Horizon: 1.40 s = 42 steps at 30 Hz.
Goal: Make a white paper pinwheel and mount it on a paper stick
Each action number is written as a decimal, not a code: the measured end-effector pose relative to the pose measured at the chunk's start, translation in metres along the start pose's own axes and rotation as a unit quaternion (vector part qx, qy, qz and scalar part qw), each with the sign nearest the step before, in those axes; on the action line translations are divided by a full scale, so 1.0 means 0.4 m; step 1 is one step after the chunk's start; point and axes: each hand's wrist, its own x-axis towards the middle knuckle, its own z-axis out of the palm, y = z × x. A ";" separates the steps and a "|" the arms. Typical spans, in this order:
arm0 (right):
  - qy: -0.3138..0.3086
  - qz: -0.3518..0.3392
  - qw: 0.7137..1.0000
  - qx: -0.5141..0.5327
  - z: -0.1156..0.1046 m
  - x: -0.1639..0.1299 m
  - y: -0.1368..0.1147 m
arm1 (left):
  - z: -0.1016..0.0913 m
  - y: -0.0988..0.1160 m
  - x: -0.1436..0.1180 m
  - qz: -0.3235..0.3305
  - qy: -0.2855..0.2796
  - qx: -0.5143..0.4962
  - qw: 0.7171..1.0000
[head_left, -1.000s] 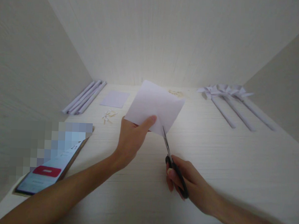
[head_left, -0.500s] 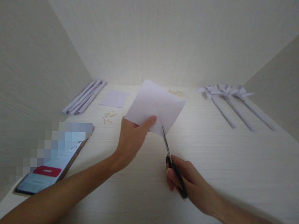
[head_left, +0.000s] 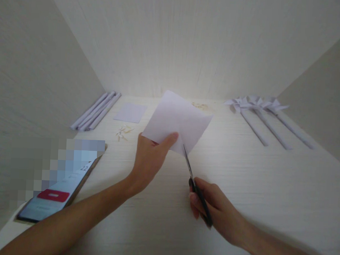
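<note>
Since a second ago almost nothing shifts: the scissors [head_left: 194, 187] tilt a touch more upright and their tip sits slightly further under the sheet's lower edge, while both of my hands hold their places.

Going by size, the wooden table [head_left: 268, 192] carries everything, boxed in by pale walls. Along its far right edge lie three finished paper pinwheels [head_left: 257, 105] on rolled stems, so I judge three pieces are done. At the far left corner a bundle of rolled paper sticks [head_left: 96, 111] waits unused, with a small flat paper square [head_left: 130, 112] beside it, which suggests more pieces are left to make. A phone [head_left: 56, 192] lies at the near left edge, screen lit.

The paper sheet [head_left: 177, 122] is lifted above the middle of the table, pinched at its lower corner by my left hand [head_left: 150, 158], thumb on top and fingers closed on it. My right hand [head_left: 215, 212] is closed through the scissor handles, with the blades meeting the sheet's lower edge; I see no long slit, so this cut looks barely begun. Small scraps [head_left: 124, 132] lie near the square, and more [head_left: 200, 105] near the far edge.
</note>
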 end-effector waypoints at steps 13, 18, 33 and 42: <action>0.013 0.006 1.000 -0.008 0.003 -0.001 0.005 | 0.000 -0.005 -0.001 0.000 -0.001 -0.018 1.000; 0.005 0.020 1.000 0.000 0.000 -0.004 0.000 | -0.001 -0.002 -0.003 -0.003 -0.001 -0.016 1.000; 0.012 0.033 0.999 0.012 0.004 -0.003 0.002 | -0.003 -0.002 -0.001 0.003 -0.016 -0.015 1.000; 0.008 0.034 0.999 0.018 0.005 -0.005 0.006 | 0.000 -0.003 -0.001 0.001 -0.009 -0.018 1.000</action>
